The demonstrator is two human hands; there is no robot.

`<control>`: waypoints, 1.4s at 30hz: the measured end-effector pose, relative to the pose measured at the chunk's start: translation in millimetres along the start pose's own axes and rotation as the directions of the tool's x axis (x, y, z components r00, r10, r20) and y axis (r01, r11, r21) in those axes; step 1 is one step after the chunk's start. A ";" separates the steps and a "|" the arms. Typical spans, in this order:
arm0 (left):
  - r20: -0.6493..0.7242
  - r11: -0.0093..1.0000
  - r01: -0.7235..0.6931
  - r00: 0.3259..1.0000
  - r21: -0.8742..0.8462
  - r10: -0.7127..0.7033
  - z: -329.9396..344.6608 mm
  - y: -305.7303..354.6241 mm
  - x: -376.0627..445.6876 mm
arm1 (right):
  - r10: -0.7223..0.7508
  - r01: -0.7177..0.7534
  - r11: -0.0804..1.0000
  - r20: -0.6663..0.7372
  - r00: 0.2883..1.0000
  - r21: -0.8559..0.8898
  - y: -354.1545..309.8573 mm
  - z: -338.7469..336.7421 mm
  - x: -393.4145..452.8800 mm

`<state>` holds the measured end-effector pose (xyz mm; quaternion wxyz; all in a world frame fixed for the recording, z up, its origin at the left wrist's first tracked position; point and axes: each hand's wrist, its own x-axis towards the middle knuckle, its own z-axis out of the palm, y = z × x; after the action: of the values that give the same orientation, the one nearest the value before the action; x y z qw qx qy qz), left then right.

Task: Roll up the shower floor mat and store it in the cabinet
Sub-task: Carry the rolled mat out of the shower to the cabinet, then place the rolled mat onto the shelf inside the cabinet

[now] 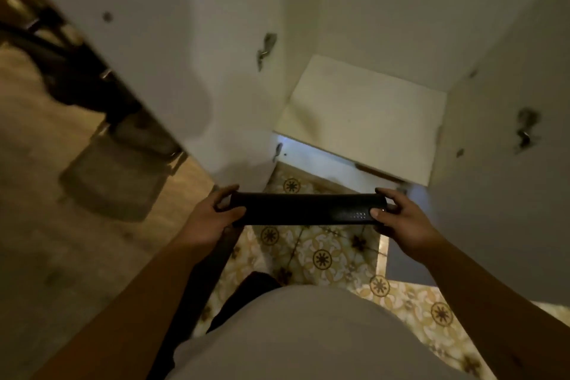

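Observation:
The shower floor mat [303, 208] is a dark roll held level in front of me, above the patterned floor. My left hand [212, 216] grips its left end and my right hand [401, 219] grips its right end, thumbs on top. Just beyond the roll stands the white cabinet [364, 114], both doors swung open, its bare bottom shelf facing me. The roll is outside the cabinet, a little short of the shelf's front edge.
The open left cabinet door [172, 49] and right cabinet door [505, 170] flank the opening, each with metal hinges. A folding chair [117, 170] stands on the plain floor to the left. Patterned floor tiles [320, 256] lie under the mat.

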<state>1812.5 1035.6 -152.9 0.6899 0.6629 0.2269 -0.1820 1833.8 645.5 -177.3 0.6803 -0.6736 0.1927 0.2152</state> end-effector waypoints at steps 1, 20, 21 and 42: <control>0.045 1.000 0.004 0.999 0.028 -0.006 -0.5 10.5 16.2 | 0.003 -0.001 0.999 -0.050 0.999 0.037 -0.6 -0.1 -1.7; 0.233 0.978 0.123 0.959 0.168 -0.161 68.6 52.6 154.1 | 0.095 0.007 0.957 -0.336 0.937 0.290 20.3 -31.5 15.9; 0.231 0.977 0.131 0.958 0.166 -0.168 71.8 49.9 158.3 | 0.105 -0.005 0.957 -0.330 0.938 0.291 22.2 -35.9 22.4; 0.124 0.947 0.251 0.952 0.198 -0.278 126.4 -224.1 510.1 | 0.234 -0.177 0.969 -0.413 0.880 0.172 271.4 -88.8 398.3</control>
<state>2121.7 922.7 -619.8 0.6115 0.6703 0.2439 -0.3424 2018.1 570.0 -625.1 0.6362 -0.6347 0.4220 0.1195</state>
